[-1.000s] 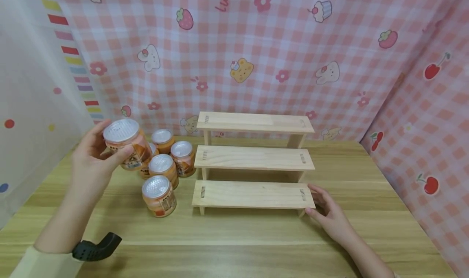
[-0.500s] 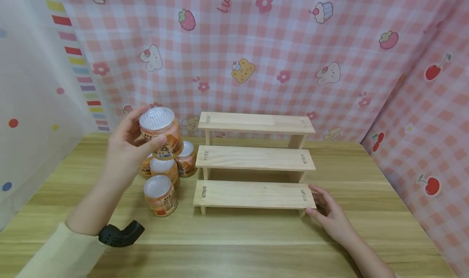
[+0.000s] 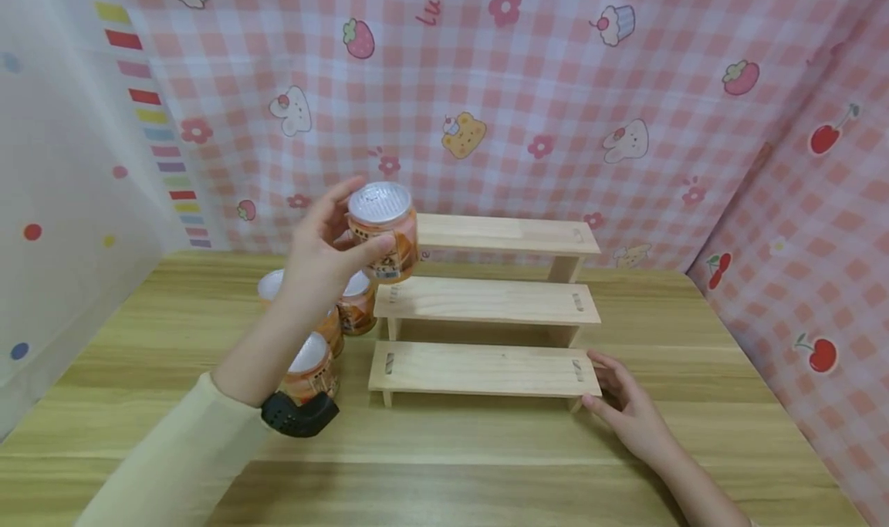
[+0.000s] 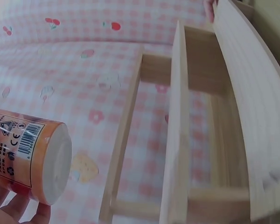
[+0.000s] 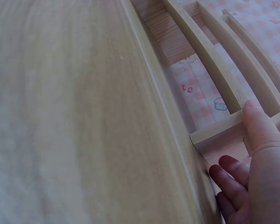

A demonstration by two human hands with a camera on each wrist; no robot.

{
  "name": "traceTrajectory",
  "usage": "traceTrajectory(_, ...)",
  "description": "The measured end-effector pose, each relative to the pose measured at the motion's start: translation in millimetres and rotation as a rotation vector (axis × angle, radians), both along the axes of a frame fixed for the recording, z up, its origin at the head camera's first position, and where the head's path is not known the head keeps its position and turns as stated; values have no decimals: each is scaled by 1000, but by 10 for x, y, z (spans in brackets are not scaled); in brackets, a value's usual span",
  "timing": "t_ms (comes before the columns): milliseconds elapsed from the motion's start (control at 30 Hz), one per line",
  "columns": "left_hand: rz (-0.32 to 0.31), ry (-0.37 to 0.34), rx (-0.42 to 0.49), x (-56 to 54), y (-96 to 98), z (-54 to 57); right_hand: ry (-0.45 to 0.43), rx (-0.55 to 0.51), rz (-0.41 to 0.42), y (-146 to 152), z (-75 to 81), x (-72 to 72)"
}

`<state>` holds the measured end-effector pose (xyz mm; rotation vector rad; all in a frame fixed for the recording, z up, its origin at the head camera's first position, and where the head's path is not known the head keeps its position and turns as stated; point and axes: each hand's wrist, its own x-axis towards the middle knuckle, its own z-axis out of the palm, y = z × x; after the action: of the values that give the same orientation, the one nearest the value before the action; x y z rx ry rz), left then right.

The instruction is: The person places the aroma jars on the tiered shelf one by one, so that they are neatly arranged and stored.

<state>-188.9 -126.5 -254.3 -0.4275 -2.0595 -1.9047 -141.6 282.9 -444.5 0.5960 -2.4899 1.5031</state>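
Left fingers (image 3: 338, 193) grip a can (image 3: 386, 224); forearm (image 3: 267, 349) partly hides other cans (image 3: 357, 309).

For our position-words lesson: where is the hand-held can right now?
In the head view, the held can is left of centre, in the fingers of the left hand, hiding the left end of the wooden top shelf.

Head view forward-down, close wrist views, wooden shelf (image 3: 486, 299) in all
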Motion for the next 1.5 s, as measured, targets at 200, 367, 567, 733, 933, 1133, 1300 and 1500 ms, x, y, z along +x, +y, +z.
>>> traceTrajectory(200,-67,1,39,-119,259,72,-3,-1,-4,5,-9,7)
traceTrajectory(367,-109,12,40,-198,451,132,0,-3,4,4,-20,0)
traceTrajectory(567,-149,-21,49,-355,722,182,7,2,-4,14,-22,-9)
traceTrajectory(733,-155,-12,21,-506,936,197,9,9,-3,14,-18,-7)
traceTrajectory(933,-175,-12,10,-649,1113,169,13,4,0,3,-16,-9)
traceTrajectory(1133,-166,-9,7,-763,1229,132,-2,5,0,0,-15,-12)
traceTrajectory(1300,-149,-41,-8,-835,1316,125,-12,2,0,4,-3,-6)
traceTrajectory(1500,-158,-58,2,-922,1413,85,-4,3,2,7,0,-3)
